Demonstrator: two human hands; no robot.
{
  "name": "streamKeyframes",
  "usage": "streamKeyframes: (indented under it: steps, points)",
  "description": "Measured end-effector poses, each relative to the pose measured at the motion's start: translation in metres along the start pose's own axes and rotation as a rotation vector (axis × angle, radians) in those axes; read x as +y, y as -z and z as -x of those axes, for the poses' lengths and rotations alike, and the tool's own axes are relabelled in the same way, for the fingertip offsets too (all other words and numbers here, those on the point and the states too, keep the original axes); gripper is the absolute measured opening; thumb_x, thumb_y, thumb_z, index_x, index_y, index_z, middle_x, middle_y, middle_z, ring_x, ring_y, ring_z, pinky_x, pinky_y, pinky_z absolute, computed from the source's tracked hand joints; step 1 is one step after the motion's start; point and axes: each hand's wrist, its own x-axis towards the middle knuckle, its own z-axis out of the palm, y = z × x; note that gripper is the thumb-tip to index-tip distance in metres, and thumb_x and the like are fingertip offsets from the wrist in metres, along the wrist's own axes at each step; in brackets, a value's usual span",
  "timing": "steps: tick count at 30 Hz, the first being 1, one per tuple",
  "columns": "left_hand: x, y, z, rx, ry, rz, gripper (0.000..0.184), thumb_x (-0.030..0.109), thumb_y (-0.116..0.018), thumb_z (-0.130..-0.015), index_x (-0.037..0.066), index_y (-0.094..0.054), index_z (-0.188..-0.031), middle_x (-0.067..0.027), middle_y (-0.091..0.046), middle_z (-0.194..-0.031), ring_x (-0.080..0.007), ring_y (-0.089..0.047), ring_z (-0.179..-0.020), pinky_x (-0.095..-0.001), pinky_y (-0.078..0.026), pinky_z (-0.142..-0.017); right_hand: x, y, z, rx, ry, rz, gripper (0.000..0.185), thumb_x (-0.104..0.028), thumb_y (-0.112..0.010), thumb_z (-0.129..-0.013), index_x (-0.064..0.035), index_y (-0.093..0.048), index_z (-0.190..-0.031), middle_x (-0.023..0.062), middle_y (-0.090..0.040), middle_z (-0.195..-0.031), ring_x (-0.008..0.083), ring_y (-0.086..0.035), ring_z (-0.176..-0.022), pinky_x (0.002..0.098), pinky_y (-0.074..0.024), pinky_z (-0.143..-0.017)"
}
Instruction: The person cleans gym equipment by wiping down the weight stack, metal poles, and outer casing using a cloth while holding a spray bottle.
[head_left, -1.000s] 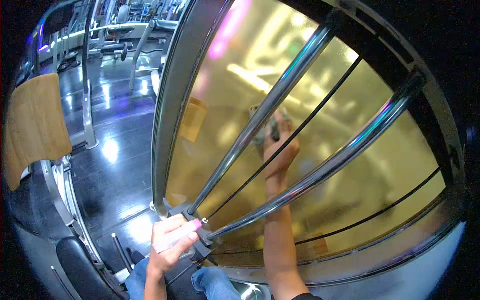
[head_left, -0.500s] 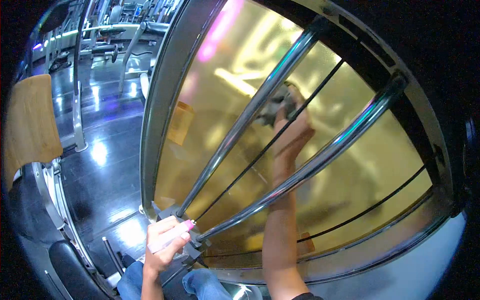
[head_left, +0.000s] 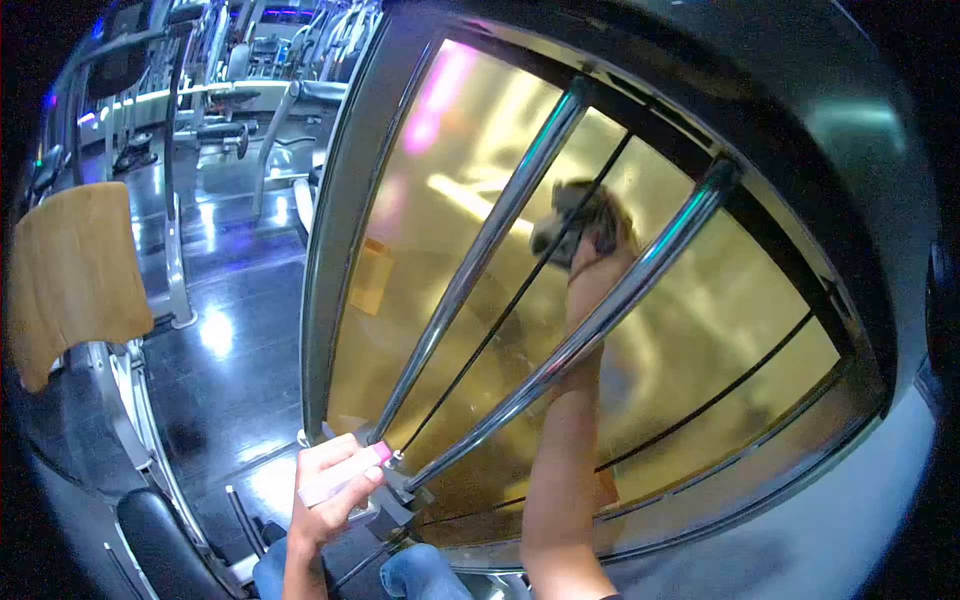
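"What's worn below?"
"Blue jeans [head_left: 428, 573], the denim lighter in patches."
"And above?"
"A thin dark edge of sleeve [head_left: 613, 598] shows by the right forearm [head_left: 562, 480], low in view."
"Left hand [head_left: 335, 506] and right hand [head_left: 606, 248]?"
"Bare, like the left forearm [head_left: 306, 570]."

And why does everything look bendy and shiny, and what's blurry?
All in the head view: the frame looks curved, perhaps from a wide lens; pink and yellow glare streaks the gold panel; white lights reflect off the dark floor; the right hand and grey cloth are blurred.
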Motion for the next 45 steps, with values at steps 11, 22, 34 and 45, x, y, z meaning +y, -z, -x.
streamKeyframes:
  steps: [11, 22, 34, 45]
  points:
    - [0.025, 0.019, 0.036, 0.057, 0.01, -0.035, 0.03, 0.027, -0.067, -0.077, -0.003, -0.068, -0.071, -0.0064, -0.058, -0.063, -0.0108, -0.053, -0.047, -0.0265, -0.033, -0.043, -0.157, 0.097, 0.168, 0.328, -0.681, 0.173, 0.041, -0.013, -0.053, -0.096, 0.0015, -0.047, -0.134, 0.0173, -0.051, -0.131, 0.0292, -0.051, -0.121, 0.0406, -0.0406, -0.104]
    - [0.028, 0.055, 0.048, 0.109, 0.057, -0.062, 0.022, 0.018, -0.067, -0.083, -0.002, -0.065, -0.077, -0.0063, -0.059, -0.067, -0.0124, -0.057, -0.052, -0.0261, -0.041, -0.049, -0.187, -0.013, 0.13, -0.228, -0.15, -0.18, 0.038, 0.0, -0.057, -0.083, -0.0035, -0.06, -0.121, 0.0163, -0.061, -0.117, 0.0349, -0.056, -0.113, 0.0445, -0.0385, -0.104]
    - [-0.007, 0.094, 0.0, 0.168, -0.08, -0.178, 0.019, 0.017, -0.067, -0.078, -0.002, -0.065, -0.073, -0.0063, -0.058, -0.064, -0.013, -0.054, -0.049, -0.0279, -0.039, -0.047, -0.069, -0.199, 0.018, -0.1, 0.0, -0.029, 0.039, 0.001, -0.056, -0.083, -0.0089, -0.063, -0.121, 0.0205, -0.057, -0.113, 0.0419, -0.051, -0.111, 0.0506, -0.0348, -0.101]
    - [-0.049, 0.097, -0.005, 0.199, -0.001, -0.11, 0.022, 0.02, -0.064, -0.08, -0.001, -0.067, -0.072, -0.0064, -0.059, -0.061, -0.0127, -0.052, -0.049, -0.0273, -0.039, -0.051, -0.014, -0.137, 0.288, -0.659, -0.287, 0.141, 0.045, 0.001, -0.065, -0.081, -0.0168, -0.068, -0.122, 0.0169, -0.061, -0.112, 0.0383, -0.053, -0.114, 0.0491, -0.0384, -0.103]
